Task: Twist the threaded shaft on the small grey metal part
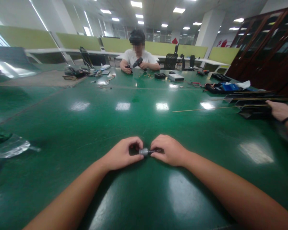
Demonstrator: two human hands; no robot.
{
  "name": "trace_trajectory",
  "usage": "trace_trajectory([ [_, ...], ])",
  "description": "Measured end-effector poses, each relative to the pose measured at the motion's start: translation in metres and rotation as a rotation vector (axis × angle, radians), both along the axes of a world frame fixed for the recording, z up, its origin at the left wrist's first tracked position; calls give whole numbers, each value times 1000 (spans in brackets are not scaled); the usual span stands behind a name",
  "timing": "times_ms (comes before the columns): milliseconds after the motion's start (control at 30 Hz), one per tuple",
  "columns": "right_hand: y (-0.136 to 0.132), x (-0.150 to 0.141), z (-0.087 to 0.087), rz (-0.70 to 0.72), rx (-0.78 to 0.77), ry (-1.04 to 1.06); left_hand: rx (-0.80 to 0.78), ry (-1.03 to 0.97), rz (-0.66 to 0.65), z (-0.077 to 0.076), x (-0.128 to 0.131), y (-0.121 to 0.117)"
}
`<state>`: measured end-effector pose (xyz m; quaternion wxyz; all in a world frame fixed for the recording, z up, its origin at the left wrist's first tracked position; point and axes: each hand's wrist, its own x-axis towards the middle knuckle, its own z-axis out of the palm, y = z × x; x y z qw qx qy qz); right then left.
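Between my hands, low over the green table (105, 124), is a small cylindrical part (143, 152) with a silver-grey collar and a thin dark shaft. Its exact kind is too small to make out. My left hand (121, 154) curls round the collar end, thumb below and fingers above, closed on it. From the other side, my right hand (169, 150) pinches the dark shaft. The fingers hide part of both ends. The part lies roughly level, pointing left to right.
Across the table a person (139, 57) holds a dark power drill (137, 62). At right, another person's hand (280, 110) touches black channel pieces (254, 111) with long thin rods. A tool bag (227, 87) lies beyond; clear plastic wrap (11, 147) sits at left.
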<state>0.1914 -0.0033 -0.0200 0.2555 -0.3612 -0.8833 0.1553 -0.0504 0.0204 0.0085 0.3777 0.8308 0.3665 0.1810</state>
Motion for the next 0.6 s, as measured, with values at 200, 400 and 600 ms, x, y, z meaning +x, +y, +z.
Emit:
trace_trajectory([
  [200, 0, 0, 0, -4, -3, 9, 9, -7, 3, -2, 0, 1],
  [400, 0, -1, 0, -14, -5, 10, 28, -21, -19, -3, -1, 1],
  [600, 0, -1, 0, -15, -9, 15, 14, -45, -47, -5, -3, 1],
])
